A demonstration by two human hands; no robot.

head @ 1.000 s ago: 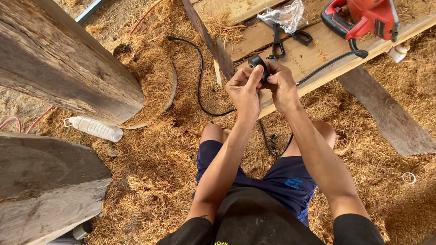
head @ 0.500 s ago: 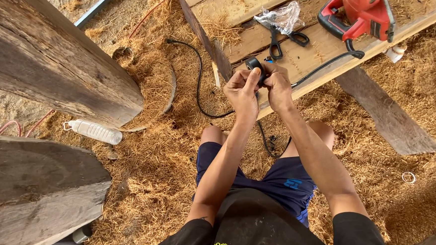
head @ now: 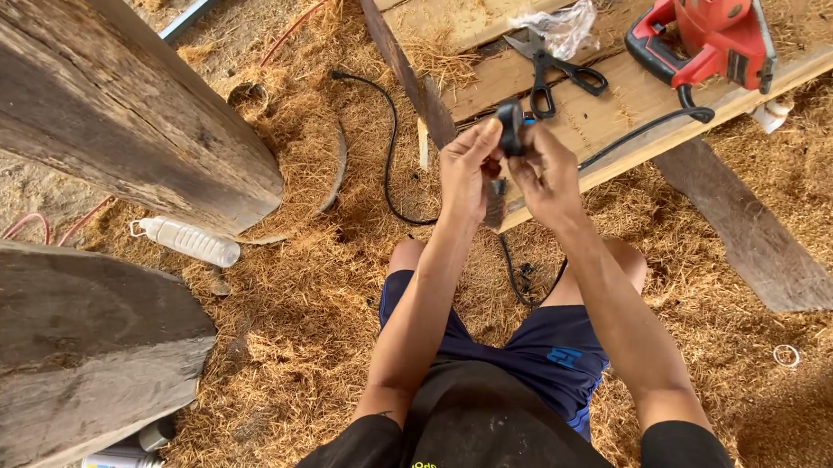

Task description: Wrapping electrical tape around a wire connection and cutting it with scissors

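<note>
Lying far out to the left of the fingers, the clear plastic bottle [head: 188, 241] rested on the sawdust beside the big timber beam [head: 110, 104], just as it had half a second before. Nearer, the left hand [head: 468, 165] had its fingers [head: 486, 133] pinched on the lower side of a small black plug-like part [head: 510, 127]. That part stood slightly higher in the view than before, lifted just above both sets of fingertips. To its right, the right hand [head: 548, 174] closed its fingers on the same black part from the other side, so both hands clamped it between them. A black cable [head: 631, 136] ran from beneath the fingers up and rightward across the plank [head: 633, 98]. Just above the fingers, black-handled scissors [head: 553, 70] lay on the plank beside a crumpled clear bag [head: 565, 23], unmoved. Well to the right of the fingers, the red power saw [head: 712, 36] sat where it had been.
</note>
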